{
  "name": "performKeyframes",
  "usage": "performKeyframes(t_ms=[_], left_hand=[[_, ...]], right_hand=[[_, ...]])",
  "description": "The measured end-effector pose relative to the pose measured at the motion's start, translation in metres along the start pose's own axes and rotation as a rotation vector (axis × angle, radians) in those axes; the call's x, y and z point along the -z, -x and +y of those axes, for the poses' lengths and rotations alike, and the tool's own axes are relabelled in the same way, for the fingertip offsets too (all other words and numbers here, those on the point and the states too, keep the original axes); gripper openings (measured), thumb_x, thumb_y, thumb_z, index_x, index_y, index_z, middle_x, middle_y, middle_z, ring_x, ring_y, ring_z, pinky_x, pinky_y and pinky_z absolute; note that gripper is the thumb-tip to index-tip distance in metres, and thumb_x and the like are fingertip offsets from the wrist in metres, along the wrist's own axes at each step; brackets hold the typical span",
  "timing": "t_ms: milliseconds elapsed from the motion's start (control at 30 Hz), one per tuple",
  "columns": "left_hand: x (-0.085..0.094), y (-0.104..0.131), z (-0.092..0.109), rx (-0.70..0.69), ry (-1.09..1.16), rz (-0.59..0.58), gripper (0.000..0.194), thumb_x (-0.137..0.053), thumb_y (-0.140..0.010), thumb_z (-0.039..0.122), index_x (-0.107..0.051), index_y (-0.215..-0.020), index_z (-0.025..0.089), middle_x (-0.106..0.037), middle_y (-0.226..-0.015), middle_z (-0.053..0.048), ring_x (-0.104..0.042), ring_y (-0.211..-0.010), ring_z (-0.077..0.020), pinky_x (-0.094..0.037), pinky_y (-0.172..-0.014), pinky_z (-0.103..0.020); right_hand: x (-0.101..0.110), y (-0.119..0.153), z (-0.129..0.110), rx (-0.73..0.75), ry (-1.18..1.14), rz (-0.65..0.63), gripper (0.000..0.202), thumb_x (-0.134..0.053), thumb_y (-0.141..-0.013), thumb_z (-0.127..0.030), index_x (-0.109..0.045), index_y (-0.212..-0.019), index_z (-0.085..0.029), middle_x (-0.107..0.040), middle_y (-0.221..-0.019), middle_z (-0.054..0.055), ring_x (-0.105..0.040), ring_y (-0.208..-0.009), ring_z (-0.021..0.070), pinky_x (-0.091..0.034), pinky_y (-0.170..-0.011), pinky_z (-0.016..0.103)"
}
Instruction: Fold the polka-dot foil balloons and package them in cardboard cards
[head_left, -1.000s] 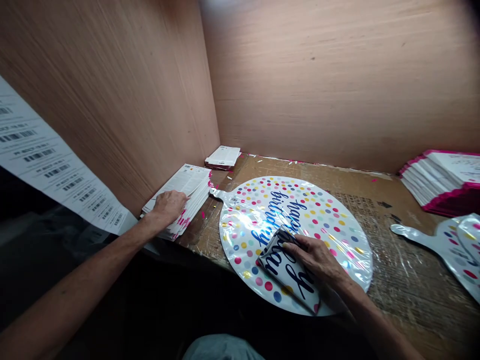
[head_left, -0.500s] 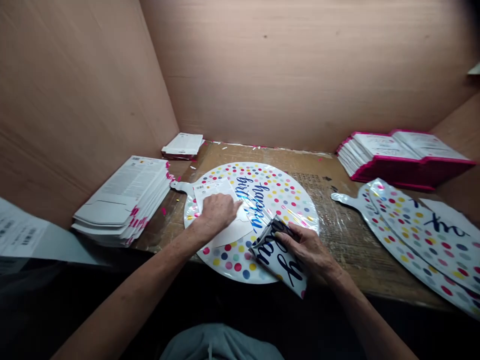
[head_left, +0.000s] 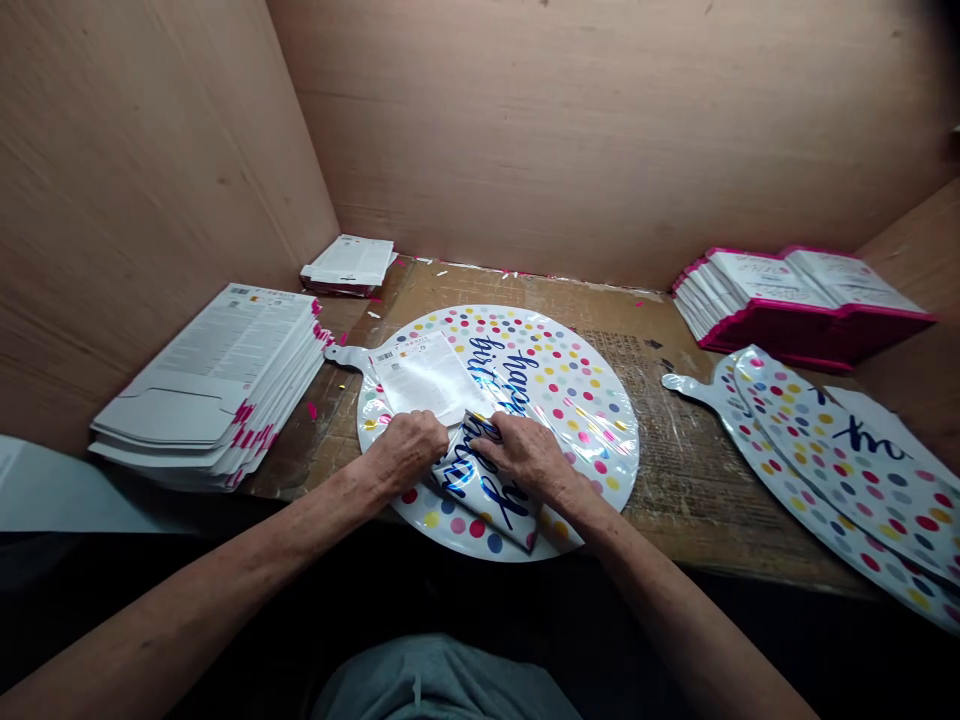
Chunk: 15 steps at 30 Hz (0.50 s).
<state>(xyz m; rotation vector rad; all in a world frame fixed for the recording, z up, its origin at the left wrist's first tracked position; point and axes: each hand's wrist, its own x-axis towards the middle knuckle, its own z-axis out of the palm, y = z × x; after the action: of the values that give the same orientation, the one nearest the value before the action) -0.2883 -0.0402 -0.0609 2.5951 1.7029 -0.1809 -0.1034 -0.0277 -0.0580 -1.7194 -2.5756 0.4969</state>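
Note:
A round white foil balloon (head_left: pixel 585 385) with coloured dots and blue "happy birthday" lettering lies flat before me, its neck pointing left. On it rests a white printed paper envelope (head_left: pixel 424 375). My left hand (head_left: pixel 411 455) is closed at the envelope's near edge, fingertips curled out of sight. My right hand (head_left: pixel 521 455) grips a folded foil balloon (head_left: pixel 487 500) with dark lettering, its thumb on top. The folded balloon's far end meets the envelope's near end, beside my left fingers; whether it is inside cannot be made out.
A fanned stack of printed envelopes (head_left: pixel 217 390) stands at left, a smaller stack (head_left: pixel 350 262) behind it. Pink-edged filled packets (head_left: pixel 817 300) stand in rows at back right. More flat dotted balloons (head_left: pixel 847 480) lie at right. Wooden panels (head_left: pixel 525 140) enclose the cardboard-covered table (head_left: pixel 675 500).
My right hand has brought the folded balloon left to the envelope. My left hand has moved from the envelope's middle down to its near edge. The view has shifted slightly.

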Motion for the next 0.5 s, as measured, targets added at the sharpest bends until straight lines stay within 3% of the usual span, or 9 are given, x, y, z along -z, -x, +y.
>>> performKeyframes(t_ms=[100,167,267,333,433,500], left_hand=[[0.009,0.000,-0.004,-0.027,-0.009,0.029,0.013,-0.052,-0.082,0.012,-0.065,-0.082,0.009,-0.064,-0.079,-0.016,-0.063,-0.073,-0.0257,-0.046,-0.062,-0.033],[0.014,0.001,-0.008,-0.046,-0.040,0.117,0.016,-0.049,-0.084,0.012,-0.064,-0.084,0.009,-0.064,-0.082,-0.015,-0.063,-0.076,-0.0254,-0.046,-0.062,-0.033],[0.018,0.002,-0.013,-0.102,-0.047,0.221,0.027,-0.038,-0.089,0.007,-0.063,-0.083,0.012,-0.066,-0.086,-0.013,-0.063,-0.079,-0.0235,-0.047,-0.066,-0.033],[0.020,0.003,-0.014,-0.149,-0.032,0.228,0.029,-0.036,-0.091,0.009,-0.063,-0.083,0.013,-0.067,-0.087,-0.013,-0.064,-0.082,-0.0241,-0.049,-0.068,-0.034],[0.019,0.009,-0.008,-0.116,0.088,0.280,0.031,-0.034,-0.095,0.017,-0.064,-0.087,0.015,-0.070,-0.097,-0.013,-0.066,-0.092,-0.0251,-0.051,-0.078,-0.036],[0.014,0.015,0.001,0.032,0.227,0.432,0.028,-0.040,-0.095,0.029,-0.064,-0.100,0.016,-0.068,-0.113,-0.014,-0.062,-0.109,-0.0275,-0.049,-0.091,-0.039]], right_hand=[[0.003,0.002,0.000,-0.065,-0.077,0.120,0.044,-0.058,-0.091,-0.040,-0.047,-0.124,-0.013,-0.058,-0.119,0.013,-0.059,-0.102,0.0232,-0.042,-0.077,0.029],[0.006,-0.001,0.003,-0.122,-0.106,0.170,0.051,-0.061,-0.088,-0.043,-0.045,-0.125,-0.013,-0.055,-0.121,0.015,-0.058,-0.101,0.0237,-0.043,-0.075,0.029],[0.010,-0.010,0.009,-0.171,-0.178,0.119,0.041,-0.064,-0.083,-0.049,-0.054,-0.107,-0.017,-0.061,-0.105,0.009,-0.059,-0.088,0.0212,-0.040,-0.067,0.027],[0.009,-0.014,0.013,-0.178,-0.249,0.106,0.032,-0.061,-0.083,-0.050,-0.056,-0.089,-0.019,-0.063,-0.088,0.004,-0.057,-0.078,0.0185,-0.037,-0.063,0.025],[0.002,-0.017,0.018,-0.191,-0.336,0.273,0.026,-0.053,-0.087,-0.043,-0.053,-0.075,-0.020,-0.057,-0.070,-0.001,-0.052,-0.068,0.0155,-0.032,-0.060,0.025],[-0.004,-0.018,0.020,-0.191,-0.410,0.391,0.024,-0.051,-0.087,-0.040,-0.051,-0.072,-0.021,-0.053,-0.065,-0.002,-0.047,-0.062,0.0139,-0.032,-0.058,0.025]])
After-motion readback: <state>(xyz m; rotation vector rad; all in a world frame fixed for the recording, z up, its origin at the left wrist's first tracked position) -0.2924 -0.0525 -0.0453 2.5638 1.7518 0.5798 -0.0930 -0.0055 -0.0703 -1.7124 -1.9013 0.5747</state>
